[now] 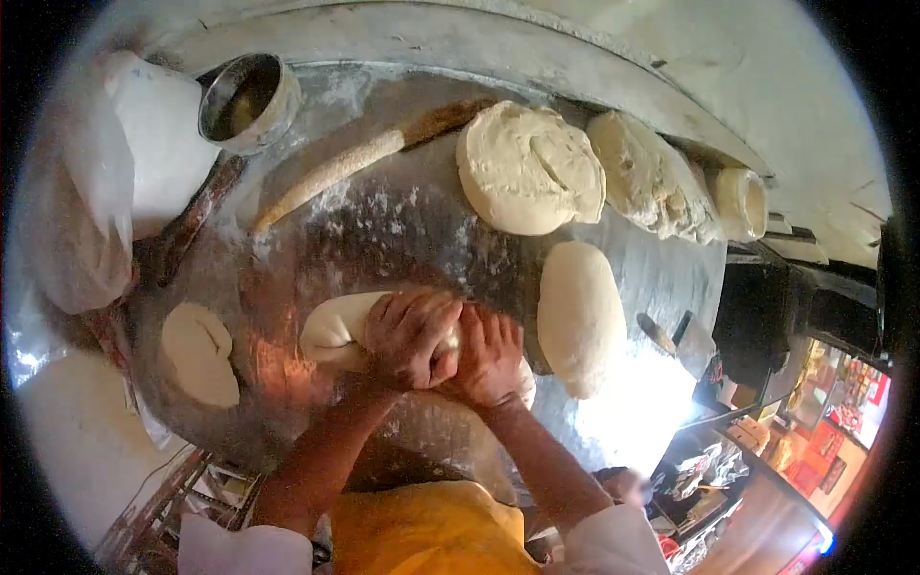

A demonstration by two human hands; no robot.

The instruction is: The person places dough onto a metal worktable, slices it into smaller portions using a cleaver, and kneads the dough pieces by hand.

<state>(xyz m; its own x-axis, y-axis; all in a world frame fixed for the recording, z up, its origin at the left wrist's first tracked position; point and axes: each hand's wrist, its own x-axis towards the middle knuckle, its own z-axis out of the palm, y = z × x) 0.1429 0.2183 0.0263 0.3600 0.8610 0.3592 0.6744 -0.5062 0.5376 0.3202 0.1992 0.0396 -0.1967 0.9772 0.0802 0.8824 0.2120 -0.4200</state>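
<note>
A pale piece of dough (332, 326) lies on the floured metal worktop (383, 220) under both hands. My left hand (413, 340) presses on its middle with the fingers curled into the dough. Close beside it, touching, my right hand (489, 355) pushes on the dough's right part, its fingers bent over and wrapped onto it. The dough sticks out at the left and a little at the right of the hands. Right of them lies a smooth oval loaf of dough (581, 319). A smaller folded dough piece (198, 355) rests at the left.
Behind are a big round dough mass (527, 168), a rough dough lump (652, 177), a long rolling stick (335, 172) and a metal bowl (251, 103). A scraper (694, 345) lies at the right edge. Plastic sacks (158, 144) stand at the left.
</note>
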